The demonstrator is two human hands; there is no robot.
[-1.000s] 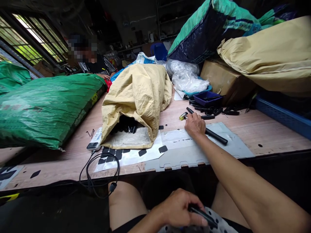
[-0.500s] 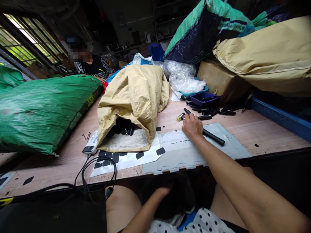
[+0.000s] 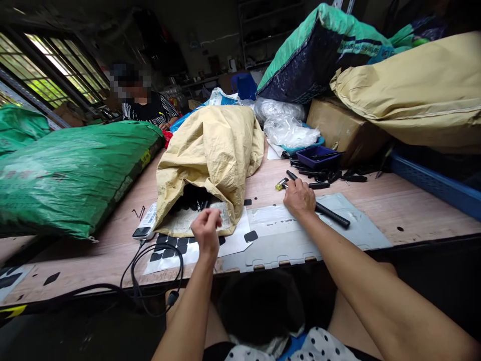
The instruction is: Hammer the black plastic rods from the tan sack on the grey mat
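Hands at a cluttered desk (image 3: 394,200)
The right hand (image 3: 299,197) lies there, grip clenched over one end of a black rod (image 3: 332,214); the left hand (image 3: 206,228) hovers before the yellow sack (image 3: 218,145), fingers bunched, and I cannot tell whether they hold anything.

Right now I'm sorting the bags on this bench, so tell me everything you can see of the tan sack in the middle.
The tan woven sack lies slumped on its side on the wooden table, crumpled and half collapsed, its open mouth toward the wearer. In the dark opening, small black parts show. Its lower lip rests on a white sheet with black patches. The left hand hovers just before the mouth; contact unclear.
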